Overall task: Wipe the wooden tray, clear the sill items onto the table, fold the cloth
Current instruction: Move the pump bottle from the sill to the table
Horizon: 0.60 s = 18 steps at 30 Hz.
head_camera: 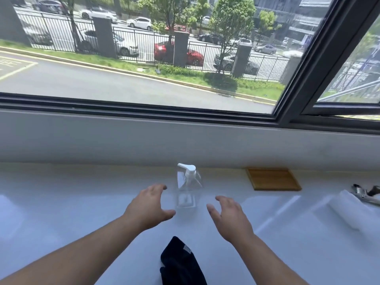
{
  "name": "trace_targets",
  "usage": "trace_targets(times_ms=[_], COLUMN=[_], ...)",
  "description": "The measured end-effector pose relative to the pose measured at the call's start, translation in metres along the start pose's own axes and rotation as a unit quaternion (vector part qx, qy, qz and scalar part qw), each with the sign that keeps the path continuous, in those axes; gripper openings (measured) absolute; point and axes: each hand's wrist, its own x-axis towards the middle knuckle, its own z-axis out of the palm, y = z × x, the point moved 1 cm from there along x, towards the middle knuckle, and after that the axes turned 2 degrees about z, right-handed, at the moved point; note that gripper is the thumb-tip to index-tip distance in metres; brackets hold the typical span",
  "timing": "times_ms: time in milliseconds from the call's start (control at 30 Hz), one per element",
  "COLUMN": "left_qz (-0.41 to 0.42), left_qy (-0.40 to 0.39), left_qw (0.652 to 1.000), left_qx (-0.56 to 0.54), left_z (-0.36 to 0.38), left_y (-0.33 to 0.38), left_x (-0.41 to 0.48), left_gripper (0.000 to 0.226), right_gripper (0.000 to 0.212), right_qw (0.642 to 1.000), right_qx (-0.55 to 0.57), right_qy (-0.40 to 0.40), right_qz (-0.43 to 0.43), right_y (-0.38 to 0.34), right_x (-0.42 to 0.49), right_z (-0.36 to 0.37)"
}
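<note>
The left hand [151,204] and right hand [230,218] are hovering spread and empty either side of a hard-to-see clear spray bottle [187,187] mid-counter [61,202], the wooden tray [273,179] lying at the back edge, the dark cloth [181,264] being cut off at the near edge.

I can read no text, brand or number anywhere; the small tag on the dark cloth [182,262] is too blurred to make out.
</note>
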Motion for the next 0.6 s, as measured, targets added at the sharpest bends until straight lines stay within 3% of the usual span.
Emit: trace_targets(times_ms=[133,233,400,600], left_qz=[-0.039,-0.075,-0.092,-0.102], left_qy=[-0.006,-0.019,-0.018,-0.002], left_qw=[0.999,0.994,0.991,0.985], left_qx=[-0.034,-0.075,-0.091,-0.141], left_z=[0.003,0.015,0.039,0.068], left_y=[0.009,0.016,0.028,0.035], left_x=[0.031,0.055,0.092,0.131], left_gripper=[0.098,0.107,0.122,0.127], right_gripper=[0.057,0.051,0.058,0.059], right_qw=[0.999,0.986,0.903,0.827], right_qx=[0.04,0.14,0.349,0.452], right_qy=[-0.025,-0.074,-0.166,-0.221], right_qz=[0.014,0.053,0.188,0.251], right_y=[0.01,0.012,0.016,0.023], right_x=[0.043,0.074,0.112,0.149], right_z=[0.012,0.031,0.067,0.102])
